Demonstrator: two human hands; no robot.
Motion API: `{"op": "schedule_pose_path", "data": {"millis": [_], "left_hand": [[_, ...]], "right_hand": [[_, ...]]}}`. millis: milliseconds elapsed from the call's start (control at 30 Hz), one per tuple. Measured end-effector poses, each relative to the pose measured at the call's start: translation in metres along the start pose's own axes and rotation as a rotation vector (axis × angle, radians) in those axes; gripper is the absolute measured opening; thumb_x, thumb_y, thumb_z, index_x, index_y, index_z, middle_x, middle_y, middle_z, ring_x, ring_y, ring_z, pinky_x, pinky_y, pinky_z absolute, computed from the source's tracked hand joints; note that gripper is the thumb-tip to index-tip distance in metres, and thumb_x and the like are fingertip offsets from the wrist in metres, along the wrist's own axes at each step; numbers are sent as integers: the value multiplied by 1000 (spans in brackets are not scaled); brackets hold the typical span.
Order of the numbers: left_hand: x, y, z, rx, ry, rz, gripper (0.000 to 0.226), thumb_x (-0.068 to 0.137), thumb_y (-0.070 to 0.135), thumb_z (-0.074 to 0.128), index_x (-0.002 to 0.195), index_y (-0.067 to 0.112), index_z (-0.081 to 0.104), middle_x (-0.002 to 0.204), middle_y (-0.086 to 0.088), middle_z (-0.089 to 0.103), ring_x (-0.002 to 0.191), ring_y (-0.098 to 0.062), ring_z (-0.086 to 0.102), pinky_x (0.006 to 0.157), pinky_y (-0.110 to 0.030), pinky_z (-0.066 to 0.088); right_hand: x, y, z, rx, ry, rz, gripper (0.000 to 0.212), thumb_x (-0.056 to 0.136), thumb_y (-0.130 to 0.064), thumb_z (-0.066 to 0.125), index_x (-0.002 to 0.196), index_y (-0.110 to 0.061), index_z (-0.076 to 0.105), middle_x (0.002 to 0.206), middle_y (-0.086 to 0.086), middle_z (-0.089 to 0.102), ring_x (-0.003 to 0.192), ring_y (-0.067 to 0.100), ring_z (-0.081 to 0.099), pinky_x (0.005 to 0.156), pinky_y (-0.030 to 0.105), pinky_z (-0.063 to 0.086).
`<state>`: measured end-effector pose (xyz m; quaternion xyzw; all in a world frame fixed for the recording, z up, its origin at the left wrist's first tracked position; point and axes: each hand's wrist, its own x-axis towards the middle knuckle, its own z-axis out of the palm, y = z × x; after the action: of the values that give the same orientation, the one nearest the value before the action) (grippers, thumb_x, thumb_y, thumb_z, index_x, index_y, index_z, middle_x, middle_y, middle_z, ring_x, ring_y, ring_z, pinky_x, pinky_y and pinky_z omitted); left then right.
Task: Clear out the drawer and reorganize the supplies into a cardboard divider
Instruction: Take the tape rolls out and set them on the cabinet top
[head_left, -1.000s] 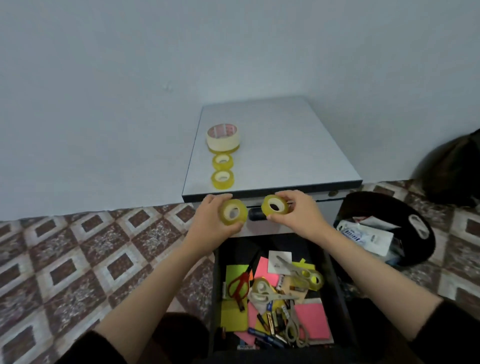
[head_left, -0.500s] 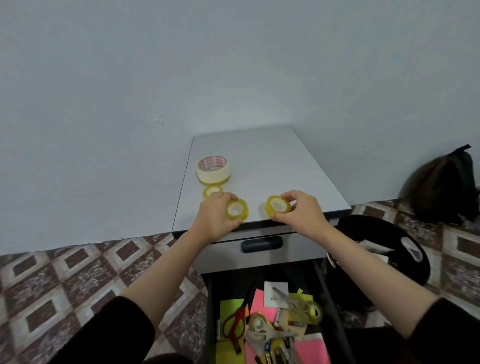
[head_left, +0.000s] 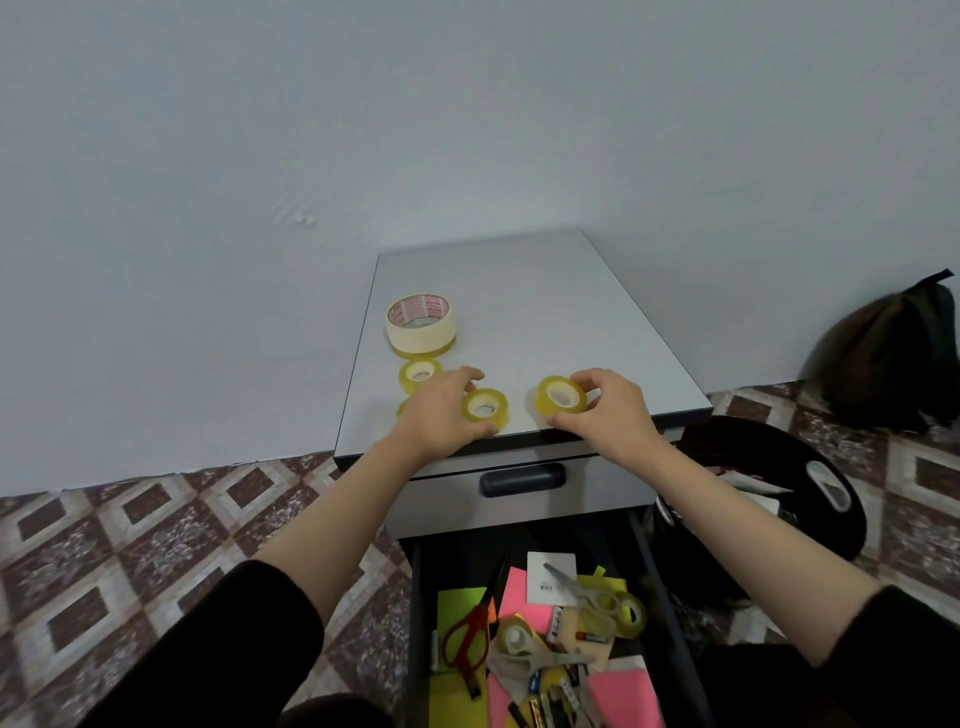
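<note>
Both hands are over the front edge of the grey cabinet top (head_left: 545, 301), each holding a small yellow clear-tape roll. The left hand (head_left: 439, 413) curls thumb and fingers round the left tape roll (head_left: 485, 408), which sits low on the surface. The right hand (head_left: 610, 410) pinches the right tape roll (head_left: 561, 397), which is tilted with its core facing the camera. Just beyond the left hand another small tape roll (head_left: 420, 373) lies flat, and behind it stands a wide masking tape roll (head_left: 421, 325). Below the closed upper drawer's dark handle (head_left: 522, 479), the open drawer (head_left: 418, 597) holds red-handled scissors (head_left: 467, 639), grey scissors (head_left: 582, 590), pink sticky notes (head_left: 519, 597), more tape rolls and pens in a jumble. A black bag (head_left: 769, 457) sits on the patterned floor, just right of the cabinet.
</note>
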<state>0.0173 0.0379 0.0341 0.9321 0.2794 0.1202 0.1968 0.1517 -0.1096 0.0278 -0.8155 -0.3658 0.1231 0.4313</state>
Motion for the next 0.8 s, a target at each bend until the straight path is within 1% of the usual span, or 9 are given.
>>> {"op": "schedule_pose_path", "data": {"millis": [100,200,300,367,467,567,700,800], "left_hand": [[-6,-5,-1,-21,25,-2,69,75,32,75,133,11,44,130,-5,52,115,-18,50,90,-26,39],[-18,-15,-5,-40,97,23,66,76,32,75,131,10,46,131,-6,50,117,-20,48,91,-23,36],[-33,-26,-7,-32,223,23,68,75,32,76,131,8,47,134,-7,46,124,-21,42,100,-22,30],[-43,-32,-7,-37,266,-15,72,75,33,75,135,9,43,141,-7,39,130,-20,36,105,-24,26],[-56,-43,-6,-10,211,-77,78,78,38,71,141,10,34,149,-7,28,137,-21,25,110,-28,22],[-64,-51,-3,12,139,-147,82,81,42,67,145,10,26,153,-6,20,141,-20,17,113,-30,18],[-65,-53,0,33,106,-170,83,81,43,66,145,9,24,153,-6,21,140,-20,18,114,-29,16],[-65,-51,0,45,109,-173,84,81,43,66,145,8,24,152,-7,24,139,-20,20,113,-27,16]], "right_hand": [[2,-1,1,-3,-7,-3,61,71,-20,80,125,-7,53,121,7,56,98,21,56,82,26,43],[4,-3,2,-11,-25,-15,59,73,-20,79,125,-7,54,121,7,56,95,18,53,80,24,40],[5,-6,4,-19,-52,-22,60,74,-18,78,127,-6,53,125,8,55,110,20,52,86,21,37],[6,-7,5,-43,-73,-28,60,75,-18,77,129,-6,53,128,9,53,118,21,49,89,21,35],[6,-9,6,-86,-93,-40,59,76,-16,76,129,-4,53,129,10,53,119,22,48,89,20,34],[7,-10,6,-97,-91,-34,59,76,-14,75,130,-3,52,128,11,53,119,23,48,89,20,34],[7,-13,6,-120,-87,-37,53,76,-12,74,126,-3,55,124,11,56,116,23,50,89,24,38],[9,-14,9,-147,-85,-27,54,76,-14,75,125,-4,56,123,10,57,114,24,51,90,27,39]]}}
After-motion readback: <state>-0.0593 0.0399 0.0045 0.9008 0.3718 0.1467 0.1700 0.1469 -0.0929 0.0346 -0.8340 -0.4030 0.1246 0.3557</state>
